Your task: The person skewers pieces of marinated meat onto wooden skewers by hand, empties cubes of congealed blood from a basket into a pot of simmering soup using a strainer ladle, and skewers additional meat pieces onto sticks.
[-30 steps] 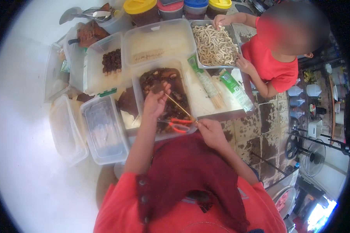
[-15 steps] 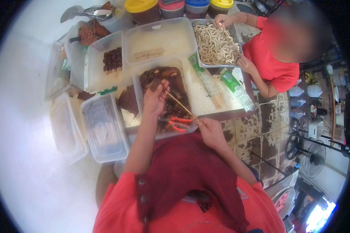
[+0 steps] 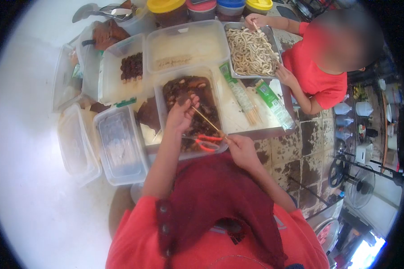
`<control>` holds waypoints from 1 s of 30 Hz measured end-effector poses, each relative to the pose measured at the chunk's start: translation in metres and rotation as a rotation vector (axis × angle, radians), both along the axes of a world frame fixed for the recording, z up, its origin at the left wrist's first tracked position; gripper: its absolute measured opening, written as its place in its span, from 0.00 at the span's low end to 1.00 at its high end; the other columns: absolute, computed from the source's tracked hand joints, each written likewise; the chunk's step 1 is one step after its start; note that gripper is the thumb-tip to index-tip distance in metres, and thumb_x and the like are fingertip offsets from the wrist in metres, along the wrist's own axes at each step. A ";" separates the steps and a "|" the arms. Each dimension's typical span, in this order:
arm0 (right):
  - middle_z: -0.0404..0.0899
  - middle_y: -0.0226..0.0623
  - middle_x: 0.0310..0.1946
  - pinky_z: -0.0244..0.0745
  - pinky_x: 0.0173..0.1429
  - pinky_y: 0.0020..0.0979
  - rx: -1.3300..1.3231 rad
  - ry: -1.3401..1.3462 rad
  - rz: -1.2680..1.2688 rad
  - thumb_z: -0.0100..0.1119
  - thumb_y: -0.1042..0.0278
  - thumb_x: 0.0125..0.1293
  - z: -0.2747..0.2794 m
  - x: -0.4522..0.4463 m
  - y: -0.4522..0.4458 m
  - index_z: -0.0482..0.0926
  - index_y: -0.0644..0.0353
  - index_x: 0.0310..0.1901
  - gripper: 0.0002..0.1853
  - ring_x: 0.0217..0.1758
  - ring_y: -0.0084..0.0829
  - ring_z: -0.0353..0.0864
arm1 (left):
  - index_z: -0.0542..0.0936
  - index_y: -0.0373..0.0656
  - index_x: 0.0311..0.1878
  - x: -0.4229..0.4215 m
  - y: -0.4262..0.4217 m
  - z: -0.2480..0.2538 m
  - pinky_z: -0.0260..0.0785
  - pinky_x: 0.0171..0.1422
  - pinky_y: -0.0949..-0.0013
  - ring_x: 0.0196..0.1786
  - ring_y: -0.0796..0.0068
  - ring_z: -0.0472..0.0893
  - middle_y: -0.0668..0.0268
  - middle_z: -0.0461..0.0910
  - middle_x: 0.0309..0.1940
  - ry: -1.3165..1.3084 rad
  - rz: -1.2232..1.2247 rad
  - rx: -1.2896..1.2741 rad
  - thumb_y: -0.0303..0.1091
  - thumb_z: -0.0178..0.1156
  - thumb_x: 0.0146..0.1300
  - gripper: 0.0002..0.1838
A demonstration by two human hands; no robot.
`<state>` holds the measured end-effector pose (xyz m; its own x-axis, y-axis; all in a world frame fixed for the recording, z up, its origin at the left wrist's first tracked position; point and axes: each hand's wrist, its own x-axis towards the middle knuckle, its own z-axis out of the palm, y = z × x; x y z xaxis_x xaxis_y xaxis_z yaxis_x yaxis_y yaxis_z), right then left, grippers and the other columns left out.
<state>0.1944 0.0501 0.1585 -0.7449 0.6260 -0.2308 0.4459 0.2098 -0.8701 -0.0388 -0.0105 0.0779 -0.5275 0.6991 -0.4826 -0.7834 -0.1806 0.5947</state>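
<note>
A thin wooden skewer (image 3: 206,118) slants between my two hands, above a clear plastic tub (image 3: 159,99) of dark, sauce-covered food pieces (image 3: 197,85). My left hand (image 3: 180,115) is closed on a dark brown piece of food (image 3: 182,98) at the skewer's upper end; the skewer's tip is hidden there. With its fingers pinched, my right hand (image 3: 243,151) grips the lower end, where a small brownish piece (image 3: 222,134) sits just beside the fingertips. Orange-handled scissors (image 3: 208,144) rest in the near end of the tub, below the skewer.
Skewer packs (image 3: 240,94) (image 3: 274,103) lie right of the tub. A co-worker in red works over a metal tray (image 3: 232,67) of pale, curled food strips. Filled skewers (image 3: 131,67) lie in a left-hand tub. Lidded tubs (image 3: 166,11) line the back; a clear container (image 3: 121,145) stands front left.
My hands and the skewer keep nearly the same positions, while the view shifts slightly. The co-worker's upper hand has moved slightly up and left, with a stick more upright in it.
</note>
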 end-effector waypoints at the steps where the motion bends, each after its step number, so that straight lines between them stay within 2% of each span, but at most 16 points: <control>1: 0.75 0.53 0.24 0.70 0.35 0.40 0.006 0.007 0.005 0.48 0.67 0.61 -0.001 -0.001 0.001 0.77 0.66 0.35 0.11 0.30 0.47 0.78 | 0.69 0.34 0.51 0.001 0.001 0.002 0.72 0.56 0.59 0.53 0.62 0.76 0.56 0.75 0.49 -0.007 -0.004 -0.006 0.22 0.50 0.63 0.13; 4: 0.75 0.53 0.25 0.70 0.37 0.41 0.015 -0.056 0.053 0.48 0.67 0.61 -0.002 -0.007 0.004 0.77 0.66 0.36 0.12 0.32 0.48 0.77 | 0.69 0.34 0.51 0.002 0.003 0.001 0.73 0.56 0.60 0.51 0.62 0.76 0.56 0.75 0.48 -0.019 -0.026 -0.024 0.24 0.49 0.64 0.12; 7: 0.75 0.50 0.23 0.70 0.35 0.39 -0.007 -0.062 0.056 0.48 0.67 0.61 -0.004 -0.008 0.006 0.77 0.66 0.38 0.12 0.29 0.45 0.77 | 0.70 0.36 0.49 0.002 0.005 0.007 0.74 0.52 0.62 0.48 0.63 0.78 0.57 0.76 0.44 -0.061 -0.038 -0.013 0.27 0.49 0.65 0.10; 9: 0.75 0.48 0.22 0.69 0.34 0.36 -0.055 -0.004 0.024 0.48 0.67 0.61 -0.008 -0.004 0.007 0.77 0.65 0.38 0.12 0.27 0.39 0.77 | 0.71 0.36 0.47 0.002 0.004 0.017 0.74 0.50 0.62 0.46 0.64 0.78 0.58 0.77 0.43 -0.164 -0.019 0.025 0.29 0.50 0.65 0.10; 13: 0.75 0.44 0.21 0.69 0.33 0.29 -0.129 0.037 -0.057 0.49 0.67 0.62 -0.025 0.003 0.005 0.77 0.66 0.38 0.12 0.24 0.27 0.74 | 0.72 0.38 0.44 -0.010 0.008 -0.006 0.74 0.50 0.62 0.47 0.64 0.78 0.58 0.78 0.43 -0.123 0.045 -0.052 0.33 0.53 0.64 0.10; 16: 0.79 0.37 0.26 0.70 0.40 0.26 -0.119 0.031 -0.093 0.48 0.70 0.63 -0.008 -0.001 0.006 0.79 0.68 0.37 0.11 0.32 0.22 0.75 | 0.71 0.38 0.44 -0.008 0.012 0.000 0.74 0.52 0.60 0.48 0.62 0.78 0.58 0.77 0.43 -0.127 0.068 -0.033 0.31 0.52 0.65 0.08; 22: 0.79 0.37 0.27 0.70 0.40 0.26 -0.101 0.060 -0.121 0.49 0.71 0.63 -0.015 0.001 0.002 0.78 0.68 0.37 0.11 0.32 0.21 0.75 | 0.71 0.35 0.44 0.000 0.019 0.009 0.74 0.51 0.59 0.46 0.60 0.78 0.56 0.76 0.42 -0.193 0.157 -0.007 0.28 0.49 0.65 0.08; 25: 0.79 0.45 0.27 0.72 0.38 0.29 -0.093 0.082 -0.136 0.50 0.68 0.63 -0.022 0.001 -0.001 0.77 0.67 0.40 0.11 0.30 0.29 0.78 | 0.70 0.35 0.45 0.000 0.019 0.008 0.74 0.52 0.58 0.47 0.60 0.78 0.55 0.76 0.43 -0.202 0.157 -0.006 0.28 0.49 0.65 0.08; 30: 0.78 0.47 0.29 0.72 0.38 0.31 0.024 0.083 -0.087 0.49 0.69 0.63 -0.016 -0.006 -0.006 0.76 0.67 0.40 0.11 0.31 0.35 0.79 | 0.70 0.36 0.45 0.001 0.018 0.014 0.75 0.52 0.58 0.48 0.59 0.78 0.54 0.76 0.45 -0.221 0.133 -0.038 0.28 0.48 0.65 0.08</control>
<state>0.1886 0.0441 0.1424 -0.7038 0.6935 -0.1542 0.3896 0.1952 -0.9001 -0.0382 0.0078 0.0914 -0.4925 0.6098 -0.6209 -0.8659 -0.2714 0.4203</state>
